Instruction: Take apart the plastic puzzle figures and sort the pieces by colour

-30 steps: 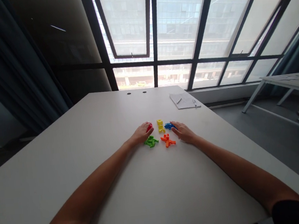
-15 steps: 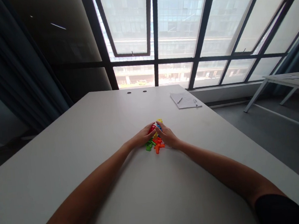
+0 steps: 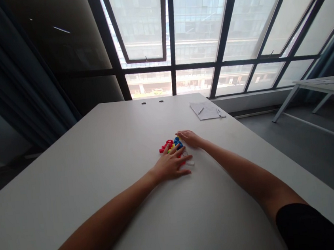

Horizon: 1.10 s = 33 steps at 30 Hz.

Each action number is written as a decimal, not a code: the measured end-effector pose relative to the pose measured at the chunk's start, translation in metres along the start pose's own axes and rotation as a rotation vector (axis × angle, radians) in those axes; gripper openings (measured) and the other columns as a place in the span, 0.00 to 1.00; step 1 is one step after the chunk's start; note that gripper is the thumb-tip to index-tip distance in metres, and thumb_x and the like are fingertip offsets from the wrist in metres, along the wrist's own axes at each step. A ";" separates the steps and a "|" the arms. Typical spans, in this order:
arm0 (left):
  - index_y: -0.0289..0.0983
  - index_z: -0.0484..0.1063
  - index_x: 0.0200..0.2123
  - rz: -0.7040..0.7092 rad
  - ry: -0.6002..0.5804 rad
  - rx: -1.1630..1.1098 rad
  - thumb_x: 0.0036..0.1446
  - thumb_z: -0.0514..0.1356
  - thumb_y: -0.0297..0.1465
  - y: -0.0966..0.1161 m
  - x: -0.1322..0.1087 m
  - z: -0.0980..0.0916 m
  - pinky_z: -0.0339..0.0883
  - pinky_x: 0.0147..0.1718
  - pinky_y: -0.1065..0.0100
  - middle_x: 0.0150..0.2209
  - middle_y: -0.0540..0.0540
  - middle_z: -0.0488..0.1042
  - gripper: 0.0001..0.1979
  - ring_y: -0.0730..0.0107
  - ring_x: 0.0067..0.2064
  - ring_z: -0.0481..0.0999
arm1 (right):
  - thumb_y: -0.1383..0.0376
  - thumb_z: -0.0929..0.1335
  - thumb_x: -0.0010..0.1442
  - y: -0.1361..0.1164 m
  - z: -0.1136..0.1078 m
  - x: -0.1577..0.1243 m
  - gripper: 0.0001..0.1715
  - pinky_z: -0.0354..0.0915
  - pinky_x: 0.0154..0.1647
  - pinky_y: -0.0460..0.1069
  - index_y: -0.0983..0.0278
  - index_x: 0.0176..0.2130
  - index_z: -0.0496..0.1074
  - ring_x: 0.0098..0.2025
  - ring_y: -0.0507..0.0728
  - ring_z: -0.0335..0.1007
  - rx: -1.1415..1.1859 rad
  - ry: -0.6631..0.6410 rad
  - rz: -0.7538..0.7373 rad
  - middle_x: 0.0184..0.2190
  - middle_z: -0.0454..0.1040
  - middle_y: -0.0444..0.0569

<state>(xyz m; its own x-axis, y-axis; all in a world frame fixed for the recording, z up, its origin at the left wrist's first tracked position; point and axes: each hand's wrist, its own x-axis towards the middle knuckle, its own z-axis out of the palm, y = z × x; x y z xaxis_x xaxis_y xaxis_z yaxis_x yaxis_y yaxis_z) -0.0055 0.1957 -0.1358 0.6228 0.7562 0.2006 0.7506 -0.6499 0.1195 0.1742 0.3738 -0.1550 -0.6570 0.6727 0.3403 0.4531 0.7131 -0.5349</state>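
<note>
A small heap of colourful plastic pieces lies on the white table. Red pieces (image 3: 162,150) form its left side and blue pieces (image 3: 177,141) its far right part. Over the near side of the heap spreads my left hand (image 3: 171,166), fingers apart, covering several pieces. By its fingertips a clear piece (image 3: 190,163) pokes out to the right. My right hand (image 3: 190,138) rests at the heap's far right edge with fingers stretched out, next to the blue pieces. A bit of yellow shows under its fingertips. The green and orange pieces are mostly hidden by my left hand.
The white table (image 3: 119,126) reaches toward the windows. Papers (image 3: 205,111) with two pens lie at its far right. Two round holes sit near the far edge. A second table (image 3: 327,86) stands to the right, and a dark curtain (image 3: 14,69) hangs at left.
My left hand has moved nearer and to the right, spreading over the heap's near side. My right hand has shifted away to the far right edge. The hands no longer cup the heap together.
</note>
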 end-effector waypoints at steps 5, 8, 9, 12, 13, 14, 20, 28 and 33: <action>0.53 0.73 0.67 -0.034 0.089 -0.020 0.72 0.56 0.51 -0.021 -0.020 0.003 0.56 0.71 0.39 0.74 0.43 0.62 0.25 0.41 0.74 0.59 | 0.46 0.60 0.76 -0.010 -0.007 -0.039 0.35 0.69 0.64 0.62 0.59 0.72 0.65 0.62 0.66 0.77 -0.066 -0.047 0.071 0.59 0.80 0.55; 0.53 0.73 0.66 -0.061 0.139 -0.023 0.72 0.58 0.48 -0.033 -0.035 0.004 0.58 0.71 0.42 0.74 0.44 0.61 0.23 0.45 0.73 0.63 | 0.44 0.60 0.75 -0.027 -0.006 -0.059 0.44 0.68 0.64 0.64 0.63 0.77 0.53 0.64 0.68 0.75 -0.062 -0.049 0.102 0.62 0.77 0.60; 0.52 0.74 0.66 -0.077 0.152 -0.021 0.72 0.59 0.47 -0.036 -0.039 0.004 0.58 0.71 0.42 0.74 0.44 0.62 0.23 0.45 0.72 0.64 | 0.44 0.61 0.75 -0.033 -0.006 -0.064 0.45 0.69 0.63 0.64 0.64 0.78 0.50 0.63 0.69 0.76 -0.043 -0.047 0.099 0.62 0.77 0.61; 0.48 0.70 0.68 -0.157 0.199 -0.020 0.70 0.61 0.47 -0.040 -0.048 0.003 0.58 0.71 0.40 0.73 0.40 0.63 0.27 0.44 0.71 0.65 | 0.45 0.62 0.75 -0.048 -0.006 -0.077 0.46 0.73 0.59 0.62 0.60 0.79 0.44 0.56 0.66 0.81 0.085 -0.074 0.055 0.62 0.77 0.60; 0.47 0.66 0.71 -0.193 0.217 -0.021 0.70 0.61 0.48 -0.040 -0.050 0.002 0.58 0.70 0.39 0.74 0.39 0.61 0.31 0.43 0.71 0.65 | 0.46 0.61 0.76 -0.050 -0.006 -0.080 0.45 0.74 0.58 0.61 0.58 0.79 0.43 0.55 0.65 0.82 0.137 -0.086 0.042 0.63 0.76 0.59; 0.46 0.61 0.74 -0.227 0.231 -0.023 0.69 0.61 0.49 -0.040 -0.051 0.000 0.57 0.70 0.39 0.74 0.38 0.60 0.35 0.42 0.72 0.63 | 0.46 0.61 0.76 -0.051 -0.007 -0.085 0.45 0.74 0.58 0.61 0.56 0.79 0.41 0.55 0.64 0.82 0.177 -0.093 0.033 0.64 0.75 0.59; 0.48 0.43 0.79 -0.283 0.103 -0.025 0.60 0.64 0.61 -0.037 -0.049 -0.004 0.42 0.72 0.30 0.79 0.37 0.46 0.55 0.31 0.76 0.51 | 0.36 0.76 0.57 -0.039 -0.013 -0.119 0.72 0.58 0.73 0.69 0.61 0.80 0.41 0.75 0.73 0.57 0.016 -0.195 -0.029 0.75 0.55 0.67; 0.45 0.39 0.80 -0.298 0.013 -0.089 0.49 0.68 0.67 -0.047 -0.035 -0.001 0.41 0.73 0.31 0.79 0.34 0.41 0.68 0.31 0.78 0.44 | 0.32 0.79 0.46 -0.035 -0.001 -0.087 0.88 0.36 0.79 0.72 0.60 0.80 0.31 0.80 0.77 0.30 -0.080 -0.285 -0.047 0.80 0.36 0.67; 0.40 0.39 0.80 -0.189 0.081 -0.169 0.43 0.73 0.64 -0.050 -0.034 0.000 0.48 0.75 0.42 0.79 0.31 0.43 0.74 0.35 0.78 0.46 | 0.36 0.83 0.36 -0.041 0.023 -0.046 0.97 0.36 0.78 0.74 0.62 0.80 0.30 0.80 0.79 0.26 0.007 -0.289 -0.114 0.79 0.34 0.71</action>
<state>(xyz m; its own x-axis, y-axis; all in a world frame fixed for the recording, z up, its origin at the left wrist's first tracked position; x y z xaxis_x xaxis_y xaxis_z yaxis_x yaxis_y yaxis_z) -0.0638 0.2027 -0.1487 0.4503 0.8613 0.2354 0.8003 -0.5062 0.3213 0.1714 0.3091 -0.1665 -0.8483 0.5033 0.1647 0.3627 0.7788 -0.5117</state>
